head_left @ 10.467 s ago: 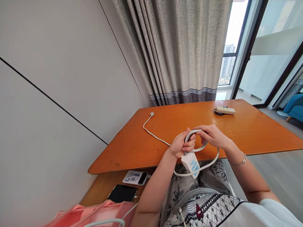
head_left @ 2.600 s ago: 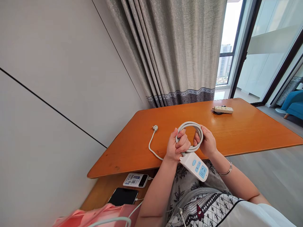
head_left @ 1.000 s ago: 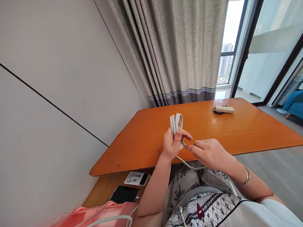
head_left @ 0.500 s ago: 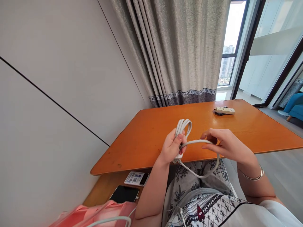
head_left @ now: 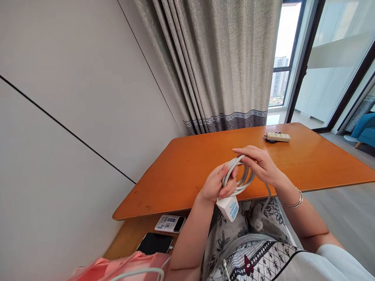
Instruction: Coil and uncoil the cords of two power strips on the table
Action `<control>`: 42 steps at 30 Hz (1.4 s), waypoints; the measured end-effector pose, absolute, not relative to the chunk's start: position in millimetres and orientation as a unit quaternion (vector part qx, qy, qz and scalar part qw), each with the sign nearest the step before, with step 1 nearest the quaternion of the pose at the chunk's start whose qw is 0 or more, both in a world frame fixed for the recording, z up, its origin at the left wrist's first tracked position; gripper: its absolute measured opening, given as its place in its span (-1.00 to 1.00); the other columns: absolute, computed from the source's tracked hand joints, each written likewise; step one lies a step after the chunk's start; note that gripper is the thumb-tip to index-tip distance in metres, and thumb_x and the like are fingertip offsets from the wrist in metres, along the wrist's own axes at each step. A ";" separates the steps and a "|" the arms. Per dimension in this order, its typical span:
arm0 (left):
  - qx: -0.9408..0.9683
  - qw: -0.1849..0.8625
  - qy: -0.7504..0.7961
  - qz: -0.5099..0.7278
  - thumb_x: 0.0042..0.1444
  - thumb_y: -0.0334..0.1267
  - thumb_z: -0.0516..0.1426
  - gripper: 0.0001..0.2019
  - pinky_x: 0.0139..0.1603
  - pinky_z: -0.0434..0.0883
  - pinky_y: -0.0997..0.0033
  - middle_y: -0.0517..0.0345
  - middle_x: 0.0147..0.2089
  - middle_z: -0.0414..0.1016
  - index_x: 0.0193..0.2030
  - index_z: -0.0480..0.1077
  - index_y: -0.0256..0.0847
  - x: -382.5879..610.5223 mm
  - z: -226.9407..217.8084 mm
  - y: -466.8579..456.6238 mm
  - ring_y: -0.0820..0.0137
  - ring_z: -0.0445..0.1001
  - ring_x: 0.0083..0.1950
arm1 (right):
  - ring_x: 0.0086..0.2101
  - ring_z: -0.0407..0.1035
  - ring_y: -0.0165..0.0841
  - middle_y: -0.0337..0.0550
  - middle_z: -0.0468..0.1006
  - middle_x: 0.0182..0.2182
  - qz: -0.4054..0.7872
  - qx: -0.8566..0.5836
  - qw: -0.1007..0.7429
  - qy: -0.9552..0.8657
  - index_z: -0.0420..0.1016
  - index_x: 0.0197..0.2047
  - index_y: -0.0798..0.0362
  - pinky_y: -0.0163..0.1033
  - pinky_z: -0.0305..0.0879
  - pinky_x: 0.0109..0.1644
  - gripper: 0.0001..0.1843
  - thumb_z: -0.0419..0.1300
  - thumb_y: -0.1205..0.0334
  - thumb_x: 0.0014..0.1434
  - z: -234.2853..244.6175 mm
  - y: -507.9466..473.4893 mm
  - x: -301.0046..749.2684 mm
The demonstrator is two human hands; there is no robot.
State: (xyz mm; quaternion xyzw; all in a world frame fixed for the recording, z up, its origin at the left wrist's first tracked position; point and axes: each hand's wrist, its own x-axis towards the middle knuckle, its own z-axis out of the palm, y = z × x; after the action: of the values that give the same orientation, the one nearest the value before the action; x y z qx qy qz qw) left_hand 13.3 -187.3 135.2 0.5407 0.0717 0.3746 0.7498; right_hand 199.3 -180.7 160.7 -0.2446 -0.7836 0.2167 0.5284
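Note:
My left hand (head_left: 219, 182) is closed around one side of a coiled white cable (head_left: 249, 180), held above the table's near edge. A white block (head_left: 227, 207) with a blue label hangs just below that hand, tilted, over my lap; its exact kind is unclear. At the top of the coil, my right hand (head_left: 261, 164) grips the cable between thumb and fingers. From beneath this hand a loose stretch of cable drops toward my knees, where its blurred pale end (head_left: 258, 224) shows.
The orange wooden table (head_left: 193, 156) spreads out before me. A cream power strip (head_left: 278, 137) lies near its far right. At lower left are a dark-screened phone (head_left: 155, 243), a white printed card-like item (head_left: 166, 223) and a pink bag (head_left: 117, 269).
My right hand has moved left and up to the coil, which now shows wider, rounder loops. The white block has turned so that its blue label faces me.

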 end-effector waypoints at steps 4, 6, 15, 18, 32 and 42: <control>0.503 0.789 0.029 0.352 0.25 0.14 0.12 -0.57 -0.76 -0.09 0.62 0.50 -0.83 -0.05 -0.39 0.16 -0.16 18.5 126.1 -184.8 0.60 -0.17 -0.85 | -0.51 0.30 -0.45 -0.23 0.45 -0.46 0.370 -0.243 0.520 -0.731 0.60 0.03 0.02 -0.30 0.30 -0.41 -0.55 0.04 -0.07 0.38 154.2 -179.3 197.8; 0.494 0.796 0.019 0.349 0.23 0.15 0.14 -0.56 -0.76 -0.10 0.62 0.52 -0.83 -0.07 -0.40 0.15 -0.15 21.9 123.1 -185.4 0.60 -0.17 -0.86 | -0.59 0.18 -0.47 -0.29 0.37 -0.56 0.444 -0.224 0.526 -0.689 0.61 -0.05 0.07 -0.33 0.17 -0.51 -0.50 0.06 -0.15 0.33 148.0 -176.0 195.8; 0.381 0.754 0.085 0.529 0.32 0.12 0.04 -0.58 -0.73 -0.08 0.60 0.57 -0.79 -0.31 -0.41 0.15 -0.14 21.5 129.5 -188.0 0.62 -0.36 -0.82 | -0.58 0.31 -0.42 -0.29 0.36 -0.58 0.585 -0.218 0.533 -0.572 0.52 -0.25 0.08 -0.30 0.24 -0.50 -0.45 0.10 -0.28 0.25 104.1 -166.1 178.3; 0.348 0.718 0.103 0.594 0.37 0.07 -0.01 -0.59 -0.68 0.01 0.60 0.53 -0.76 -0.29 -0.41 0.16 -0.15 18.9 138.7 -188.3 0.60 -0.31 -0.79 | -0.59 0.25 -0.44 -0.36 0.30 -0.59 0.532 -0.278 0.514 -0.613 0.51 -0.04 0.07 -0.31 0.22 -0.48 -0.50 0.02 -0.18 0.34 90.0 -169.4 174.9; 0.350 0.486 0.153 0.786 0.20 0.14 0.19 -0.56 -0.68 0.07 0.59 0.45 -0.76 0.05 -0.41 0.21 -0.17 10.5 146.9 -172.8 0.58 0.05 -0.76 | -0.15 0.49 -0.20 0.15 0.55 -0.03 0.169 -0.498 0.204 -0.825 -0.14 0.52 0.14 -0.15 0.34 -0.09 -0.33 -0.14 0.33 0.39 68.6 -193.0 198.3; 0.575 0.299 0.228 0.726 0.16 0.20 0.18 -0.57 -0.57 0.24 0.48 0.28 -0.69 0.33 -0.38 0.33 -0.16 26.2 120.2 -179.4 0.47 0.26 -0.68 | -0.41 0.48 -0.34 -0.06 0.57 -0.30 -0.108 -0.440 0.057 -0.890 0.31 0.25 0.15 -0.24 0.09 -0.46 -0.62 0.00 0.35 0.41 128.2 -230.0 186.9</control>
State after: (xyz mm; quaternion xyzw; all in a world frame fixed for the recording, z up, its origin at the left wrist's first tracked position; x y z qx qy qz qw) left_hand 26.2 -179.4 120.2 0.5748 0.2284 0.7264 0.2994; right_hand 186.9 -230.0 128.2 -0.4401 -0.8895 -0.1084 0.0572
